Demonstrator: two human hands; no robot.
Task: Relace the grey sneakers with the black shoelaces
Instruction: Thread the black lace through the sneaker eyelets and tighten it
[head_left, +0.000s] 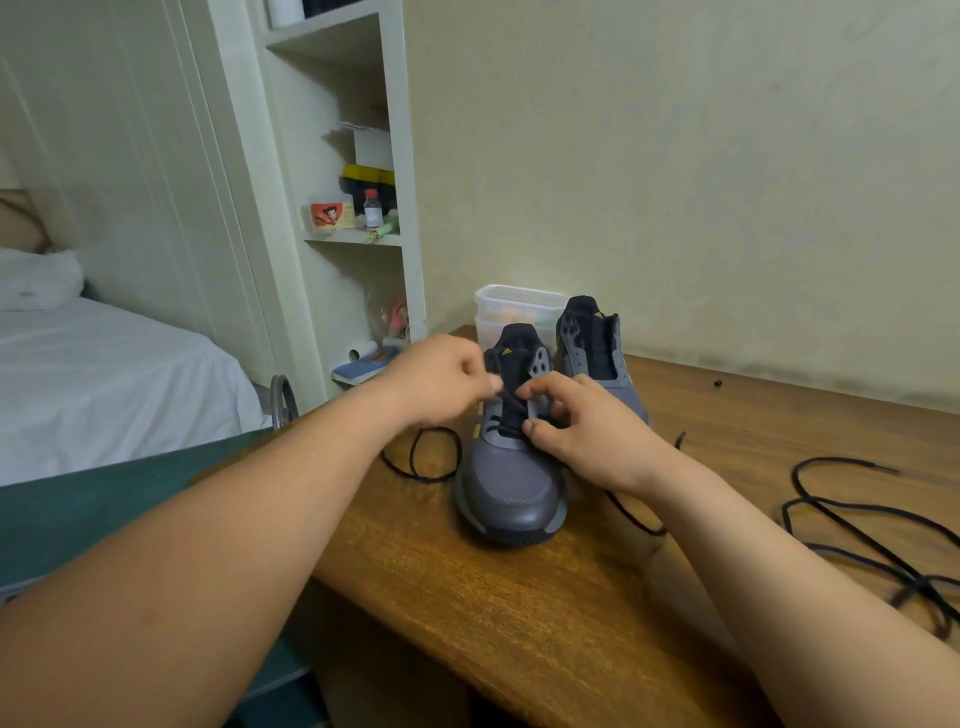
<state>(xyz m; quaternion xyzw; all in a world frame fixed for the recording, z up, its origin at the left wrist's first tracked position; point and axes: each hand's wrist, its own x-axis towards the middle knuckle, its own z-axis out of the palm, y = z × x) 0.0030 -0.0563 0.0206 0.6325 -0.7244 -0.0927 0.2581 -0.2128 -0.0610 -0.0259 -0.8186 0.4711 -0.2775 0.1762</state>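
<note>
A grey sneaker (511, 486) stands on the wooden table (519, 613), toe toward me, with a black lace through its lower eyelets. My left hand (441, 382) pinches that black lace (506, 401) at the left eyelet row. Beside the right eyelet row, my right hand (592, 434) pinches the lace with thumb and fingers. Loose ends of the lace trail on the table at the left (423, 457). Behind it, the second grey sneaker (595, 340) stands unlaced. A second black shoelace (862, 530) lies loose on the table at the right.
A clear plastic container (511, 304) stands behind the sneakers by the wall. A white shelf unit (363, 208) with small items is at the back left, a bed (104, 374) beyond it. A small black speck (718, 384) lies on the table's far right.
</note>
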